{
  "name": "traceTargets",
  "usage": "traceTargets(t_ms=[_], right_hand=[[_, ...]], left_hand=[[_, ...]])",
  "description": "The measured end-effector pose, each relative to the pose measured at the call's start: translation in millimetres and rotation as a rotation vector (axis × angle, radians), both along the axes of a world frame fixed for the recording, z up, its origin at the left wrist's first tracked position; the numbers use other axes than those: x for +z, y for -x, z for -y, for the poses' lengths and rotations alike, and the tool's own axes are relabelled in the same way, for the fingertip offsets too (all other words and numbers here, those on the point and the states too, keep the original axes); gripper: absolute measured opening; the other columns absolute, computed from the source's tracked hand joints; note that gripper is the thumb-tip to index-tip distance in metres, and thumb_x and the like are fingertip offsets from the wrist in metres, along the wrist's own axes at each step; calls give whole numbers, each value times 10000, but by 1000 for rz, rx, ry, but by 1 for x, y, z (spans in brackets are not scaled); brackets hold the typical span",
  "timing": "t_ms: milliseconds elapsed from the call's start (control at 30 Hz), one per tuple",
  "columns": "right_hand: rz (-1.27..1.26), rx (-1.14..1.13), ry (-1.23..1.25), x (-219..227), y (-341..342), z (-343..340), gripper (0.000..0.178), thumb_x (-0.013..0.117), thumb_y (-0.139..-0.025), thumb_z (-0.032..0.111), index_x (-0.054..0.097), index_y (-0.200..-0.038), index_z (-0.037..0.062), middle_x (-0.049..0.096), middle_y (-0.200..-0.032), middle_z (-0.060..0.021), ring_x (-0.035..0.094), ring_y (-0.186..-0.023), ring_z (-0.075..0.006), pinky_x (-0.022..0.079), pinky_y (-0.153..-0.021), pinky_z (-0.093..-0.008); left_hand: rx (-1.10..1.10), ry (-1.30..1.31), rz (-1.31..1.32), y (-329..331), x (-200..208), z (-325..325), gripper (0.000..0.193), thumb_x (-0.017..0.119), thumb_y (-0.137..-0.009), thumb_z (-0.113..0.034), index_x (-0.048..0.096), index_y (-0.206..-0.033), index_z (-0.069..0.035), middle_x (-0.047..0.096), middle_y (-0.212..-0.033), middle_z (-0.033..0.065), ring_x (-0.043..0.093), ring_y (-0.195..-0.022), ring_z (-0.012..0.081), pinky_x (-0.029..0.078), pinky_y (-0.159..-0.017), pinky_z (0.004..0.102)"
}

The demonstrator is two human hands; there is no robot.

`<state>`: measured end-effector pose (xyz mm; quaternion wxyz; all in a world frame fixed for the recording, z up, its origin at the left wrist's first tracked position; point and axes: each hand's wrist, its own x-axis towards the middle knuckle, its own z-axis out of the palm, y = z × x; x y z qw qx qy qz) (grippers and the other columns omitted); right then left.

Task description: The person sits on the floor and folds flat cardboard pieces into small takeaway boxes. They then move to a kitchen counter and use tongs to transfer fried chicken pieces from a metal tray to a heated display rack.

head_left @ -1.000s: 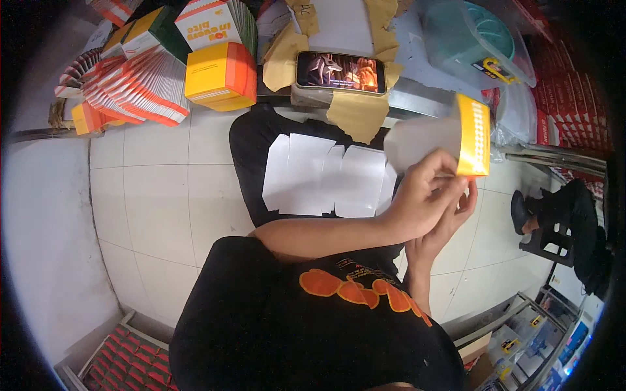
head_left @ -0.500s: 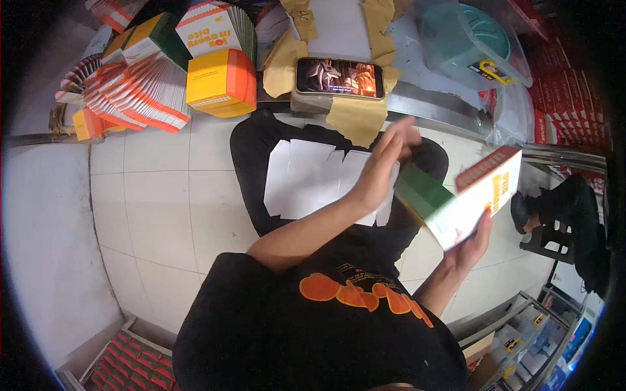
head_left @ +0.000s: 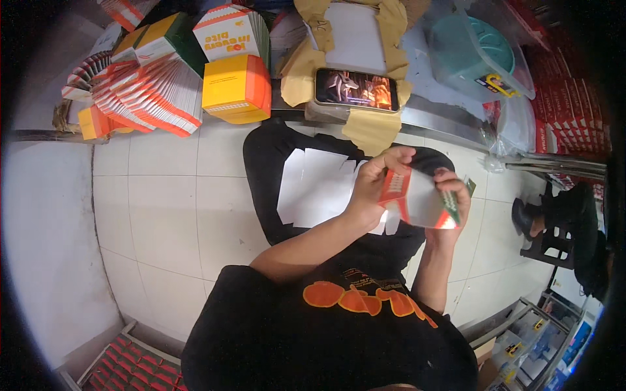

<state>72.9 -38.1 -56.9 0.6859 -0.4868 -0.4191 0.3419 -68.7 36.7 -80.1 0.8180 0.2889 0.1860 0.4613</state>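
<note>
Between my two hands is a small cardboard carton point(head_left: 422, 199), bent into an open shape, its pale inner face showing between a red-orange side and a green side. The fingers of my left hand point(head_left: 377, 179) are closed on the red-orange side. My right hand point(head_left: 456, 195) grips the green side, fingers curled over its upper edge. Below and left of the carton, flat white card blanks point(head_left: 313, 189) with notched edges lie across my lap, partly covered by my left forearm.
A phone point(head_left: 357, 89) playing a video leans on a paper-wrapped stack ahead. Left of it are a yellow-orange box point(head_left: 236, 89) and fanned folded cartons point(head_left: 147, 94). A clear tub point(head_left: 479, 49) stands far right. Another person's foot point(head_left: 531, 218) is by a black stool point(head_left: 551, 247).
My left hand has come down onto the carton, which has turned and moved left, closer to me. Its printed white face has given way to its pale inside. The view has shifted slightly.
</note>
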Motion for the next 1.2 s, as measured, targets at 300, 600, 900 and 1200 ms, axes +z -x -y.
traceTargets(t_ms=[300,600,900,1200], right_hand=[[-322,229,128,20,85,-87,447,612,-928,169,472,-1320,4,459,-1404,-134,453,-1302,-245,358,-1090,-381],[194,250,-224,6,214,-220,424,619,-866,133,451,-1228,-11,459,-1282,-233,465,-1236,-372,378,-1027,-414],[442,-230,-96,-25,266,-313,388,575,-899,149,457,-1193,-76,458,-1278,-315,404,-1265,-458,376,-1049,-456],[445,-132,90,-60,241,-313,373,596,-896,176,469,-1160,-56,395,-1325,-293,440,-1237,-458,406,-1022,-458]], left_hand=[[277,-491,-520,108,-1,-60,730,779,-776,-122,375,-1381,-62,470,-1328,113,470,-1250,246,388,-1050,373],[556,-200,-518,213,54,-144,531,556,-946,-77,330,-1427,-63,475,-1361,126,528,-1219,259,477,-991,389],[343,-181,-672,250,18,-244,479,550,-977,-146,372,-1403,-18,498,-1360,139,521,-1214,233,449,-970,335],[283,-277,-874,230,1,-249,534,560,-989,-247,352,-1414,1,510,-1348,158,542,-1188,244,451,-967,337]])
